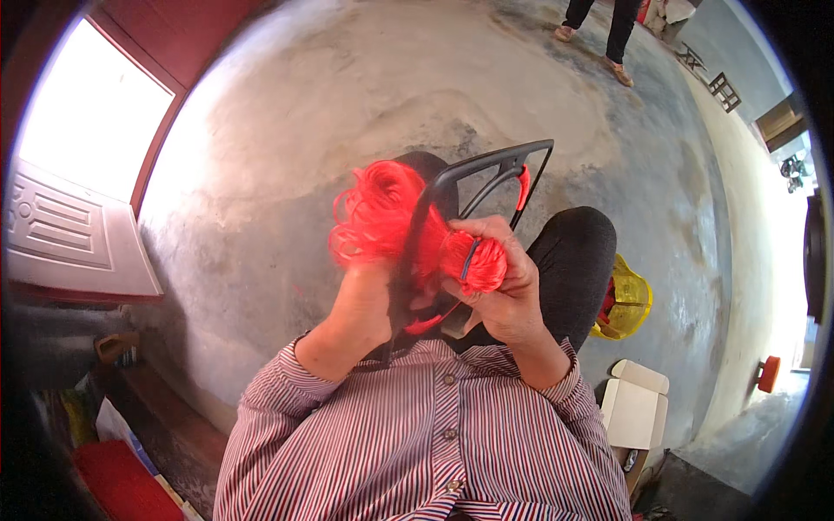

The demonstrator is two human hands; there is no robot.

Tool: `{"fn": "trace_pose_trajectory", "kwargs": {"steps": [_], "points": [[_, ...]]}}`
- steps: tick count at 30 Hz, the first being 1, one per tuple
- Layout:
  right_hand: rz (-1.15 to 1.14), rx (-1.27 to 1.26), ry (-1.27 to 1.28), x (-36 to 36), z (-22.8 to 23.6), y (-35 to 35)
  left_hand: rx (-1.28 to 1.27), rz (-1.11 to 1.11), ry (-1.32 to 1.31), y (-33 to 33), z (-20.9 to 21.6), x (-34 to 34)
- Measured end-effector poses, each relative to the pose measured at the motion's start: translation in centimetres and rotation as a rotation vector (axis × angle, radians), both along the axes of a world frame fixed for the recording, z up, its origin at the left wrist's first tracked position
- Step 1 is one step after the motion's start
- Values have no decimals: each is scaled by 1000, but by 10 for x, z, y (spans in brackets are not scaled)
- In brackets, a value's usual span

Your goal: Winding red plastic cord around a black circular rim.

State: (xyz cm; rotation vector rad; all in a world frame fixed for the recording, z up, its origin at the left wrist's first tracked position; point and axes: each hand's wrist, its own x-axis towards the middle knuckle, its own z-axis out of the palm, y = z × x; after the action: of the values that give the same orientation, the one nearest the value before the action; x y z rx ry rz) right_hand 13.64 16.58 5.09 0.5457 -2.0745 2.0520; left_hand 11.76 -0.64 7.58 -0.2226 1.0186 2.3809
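A bundle of bright red, hair-like strands (378, 213) lies across my lap, its loose, curly end to the left. At its right end the strands are gathered into a tight knob, with a dark band (469, 259) around it. My right hand (511, 300) is closed around this banded end. My left hand (363, 300) grips the bundle lower down; its fingers are mostly hidden behind the strands and a black curved frame (426, 204). That frame arches over my lap between my hands, with red pieces on its thin right side and near its lower end.
Beyond my right knee stands a yellow basket (630, 304) with red stuff inside. An open white cardboard box (636, 404) is at my right side. Another person's legs (622, 39) are at the far right. A red-topped item (126, 482) sits at lower left, near a white panelled door (78, 230).
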Motion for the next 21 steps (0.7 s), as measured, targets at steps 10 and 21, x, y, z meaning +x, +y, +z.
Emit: {"fn": "trace_pose_trajectory", "kwargs": {"steps": [10, 21], "points": [[402, -1085, -17, -23, 18, 75, 42, 70, 83, -34, -2, -20], [-298, -123, -494, 8, -52, 59, -1, -62, 35, -45, -14, -33]]}}
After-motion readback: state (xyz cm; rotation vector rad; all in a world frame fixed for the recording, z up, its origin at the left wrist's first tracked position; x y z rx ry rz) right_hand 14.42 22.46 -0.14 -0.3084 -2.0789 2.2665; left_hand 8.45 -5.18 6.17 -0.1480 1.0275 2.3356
